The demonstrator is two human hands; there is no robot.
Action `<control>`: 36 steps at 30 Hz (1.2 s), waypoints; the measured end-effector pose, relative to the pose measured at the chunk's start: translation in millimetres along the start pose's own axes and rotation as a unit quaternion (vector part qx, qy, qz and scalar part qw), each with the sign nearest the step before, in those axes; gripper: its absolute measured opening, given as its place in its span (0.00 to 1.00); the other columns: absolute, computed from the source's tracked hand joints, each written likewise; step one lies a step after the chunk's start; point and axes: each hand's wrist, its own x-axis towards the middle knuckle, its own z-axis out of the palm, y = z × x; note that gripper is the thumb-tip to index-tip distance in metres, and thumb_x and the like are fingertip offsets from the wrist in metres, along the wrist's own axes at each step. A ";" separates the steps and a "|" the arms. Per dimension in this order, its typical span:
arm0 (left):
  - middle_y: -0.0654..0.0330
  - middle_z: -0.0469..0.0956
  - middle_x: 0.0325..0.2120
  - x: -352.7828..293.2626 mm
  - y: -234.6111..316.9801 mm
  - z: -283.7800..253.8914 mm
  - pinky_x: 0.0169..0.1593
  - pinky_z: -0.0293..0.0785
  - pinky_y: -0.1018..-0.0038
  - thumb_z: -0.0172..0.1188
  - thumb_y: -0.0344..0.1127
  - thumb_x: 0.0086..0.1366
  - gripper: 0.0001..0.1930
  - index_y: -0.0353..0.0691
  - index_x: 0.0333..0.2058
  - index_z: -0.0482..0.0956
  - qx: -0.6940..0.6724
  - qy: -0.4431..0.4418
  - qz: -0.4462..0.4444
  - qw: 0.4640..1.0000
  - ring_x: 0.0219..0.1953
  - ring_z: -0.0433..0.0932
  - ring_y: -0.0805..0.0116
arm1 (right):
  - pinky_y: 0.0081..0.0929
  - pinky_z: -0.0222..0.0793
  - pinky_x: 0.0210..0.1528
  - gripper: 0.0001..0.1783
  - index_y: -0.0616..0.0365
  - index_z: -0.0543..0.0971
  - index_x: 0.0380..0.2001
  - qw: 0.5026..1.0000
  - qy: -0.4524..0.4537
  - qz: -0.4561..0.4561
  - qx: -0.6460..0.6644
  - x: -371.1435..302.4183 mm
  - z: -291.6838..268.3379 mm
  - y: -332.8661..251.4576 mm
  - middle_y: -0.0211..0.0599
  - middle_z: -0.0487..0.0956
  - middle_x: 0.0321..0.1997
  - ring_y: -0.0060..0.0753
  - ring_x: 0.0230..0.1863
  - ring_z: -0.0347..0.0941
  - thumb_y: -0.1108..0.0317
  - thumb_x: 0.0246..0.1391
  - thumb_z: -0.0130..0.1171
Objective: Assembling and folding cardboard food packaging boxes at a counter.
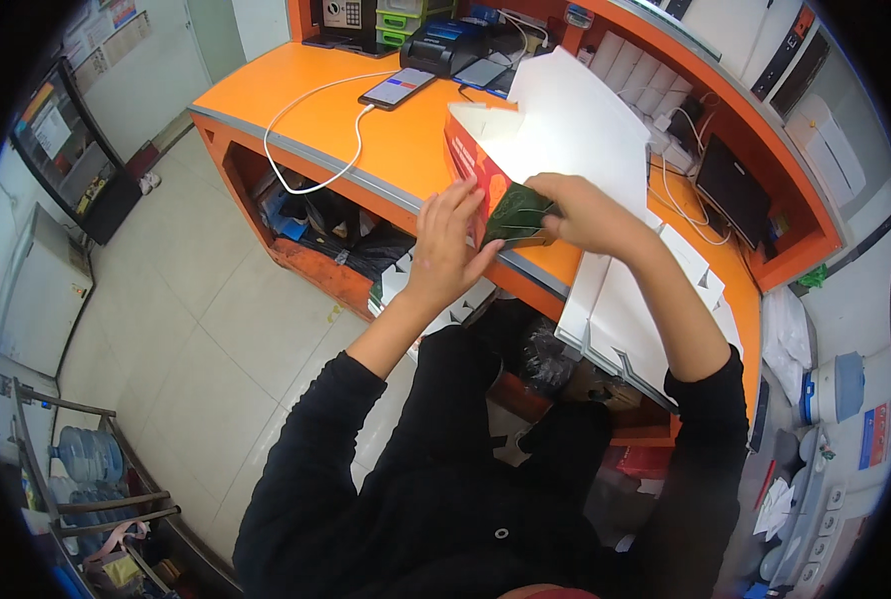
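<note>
A cardboard box point(477, 165), printed red and dark green outside and white inside, stands at the front edge of the orange counter. Its large white flap point(575, 120) is raised and leans back to the right. My left hand point(447, 240) holds the near left corner, fingers stretched along the red side and thumb against the green end panel point(518, 213). At the top right edge of that panel, the fingers of my right hand point(585, 212) are closed on the box. My right fingertips are partly hidden.
Flat white cardboard blanks point(630, 314) overlap the counter edge under my right forearm. A phone point(398, 88) on a white cable lies on the counter point(310, 105), near a black printer point(447, 45). A monitor point(733, 190) stands at right. Black bags point(365, 245) fill the shelf below.
</note>
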 end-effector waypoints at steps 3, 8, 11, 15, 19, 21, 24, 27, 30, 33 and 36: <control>0.54 0.71 0.48 -5.1 -17.9 -0.3 0.56 0.60 0.59 0.69 0.34 0.46 0.27 0.37 0.46 0.71 -0.020 -0.034 0.032 0.999 0.57 0.64 0.52 | 0.33 0.68 0.37 0.14 0.60 0.76 0.35 0.997 0.070 0.036 -0.009 -0.6 10.6 -19.8 0.44 0.79 0.32 0.45 0.34 0.75 0.66 0.45 0.63; 0.59 0.73 0.38 20.0 -27.6 -8.1 0.55 0.61 0.61 0.66 0.32 0.50 0.11 0.41 0.33 0.77 -0.200 -0.132 -0.031 0.970 0.53 0.65 0.57 | 0.32 0.67 0.32 0.14 0.56 0.76 0.33 0.993 0.076 0.085 0.009 -1.0 13.6 -11.6 0.42 0.78 0.26 0.40 0.27 0.73 0.59 0.46 0.64; 0.63 0.72 0.35 30.2 -33.7 -10.4 0.54 0.60 0.63 0.65 0.30 0.51 0.07 0.42 0.30 0.78 -0.238 -0.193 -0.013 0.952 0.49 0.65 0.60 | 0.33 0.68 0.32 0.14 0.51 0.77 0.32 0.991 0.097 0.097 -0.007 -3.0 15.3 -13.7 0.37 0.79 0.26 0.40 0.28 0.75 0.56 0.46 0.63; 0.65 0.72 0.34 32.3 -38.8 -10.6 0.54 0.59 0.65 0.65 0.29 0.51 0.06 0.42 0.29 0.78 -0.262 -0.218 -0.034 0.939 0.47 0.65 0.62 | 0.35 0.69 0.33 0.13 0.46 0.78 0.32 0.988 0.104 0.113 -0.037 -2.8 18.1 -14.8 0.33 0.80 0.27 0.41 0.31 0.77 0.53 0.46 0.61; 0.65 0.71 0.35 33.7 -42.0 -9.7 0.56 0.57 0.66 0.66 0.31 0.51 0.06 0.40 0.29 0.79 -0.281 -0.245 -0.055 0.926 0.50 0.64 0.63 | 0.36 0.69 0.33 0.13 0.45 0.78 0.32 0.985 0.105 0.113 -0.072 -2.6 20.1 -14.3 0.33 0.80 0.27 0.41 0.31 0.77 0.52 0.46 0.61; 0.65 0.71 0.35 35.1 -42.4 -10.4 0.56 0.57 0.66 0.66 0.31 0.51 0.06 0.40 0.29 0.79 -0.283 -0.251 -0.054 0.924 0.49 0.64 0.63 | 0.36 0.69 0.32 0.13 0.45 0.78 0.32 0.985 0.118 0.091 -0.081 -2.0 21.5 -12.1 0.33 0.80 0.28 0.41 0.31 0.77 0.52 0.46 0.61; 0.65 0.71 0.34 38.0 -43.9 -7.4 0.55 0.58 0.67 0.65 0.31 0.51 0.06 0.40 0.28 0.79 -0.282 -0.250 -0.042 0.925 0.48 0.64 0.64 | 0.36 0.69 0.32 0.13 0.45 0.78 0.32 0.983 0.126 0.116 -0.068 -2.9 20.9 -10.7 0.34 0.80 0.27 0.41 0.31 0.77 0.52 0.47 0.61; 0.65 0.71 0.34 37.5 -47.2 -9.2 0.55 0.58 0.67 0.65 0.31 0.51 0.06 0.40 0.28 0.79 -0.288 -0.248 -0.041 0.924 0.48 0.65 0.64 | 0.36 0.69 0.32 0.12 0.45 0.77 0.32 0.982 0.130 0.118 -0.071 -1.0 26.0 -14.7 0.34 0.80 0.27 0.41 0.31 0.76 0.52 0.47 0.61; 0.65 0.71 0.34 39.6 -47.9 -8.6 0.54 0.59 0.68 0.65 0.30 0.51 0.04 0.40 0.27 0.79 -0.284 -0.254 -0.038 0.924 0.47 0.66 0.64 | 0.35 0.68 0.31 0.16 0.49 0.77 0.33 0.980 0.164 0.045 -0.107 -1.9 37.5 -5.9 0.35 0.79 0.27 0.42 0.31 0.76 0.52 0.46 0.62; 0.64 0.72 0.33 44.1 -47.4 -6.6 0.53 0.61 0.67 0.65 0.28 0.50 0.08 0.42 0.31 0.79 -0.287 -0.256 -0.023 0.923 0.45 0.66 0.64 | 0.37 0.70 0.32 0.16 0.46 0.77 0.33 0.993 0.089 0.018 -0.077 0.1 29.1 1.8 0.34 0.80 0.29 0.42 0.33 0.77 0.49 0.45 0.62; 0.63 0.72 0.34 74.5 -56.1 5.3 0.52 0.62 0.69 0.62 0.34 0.56 0.09 0.38 0.35 0.77 -0.376 -0.185 -0.074 0.905 0.45 0.68 0.66 | 0.38 0.70 0.33 0.20 0.46 0.76 0.34 0.991 0.058 0.033 -0.113 -1.2 23.4 -10.7 0.35 0.80 0.30 0.42 0.34 0.77 0.47 0.42 0.63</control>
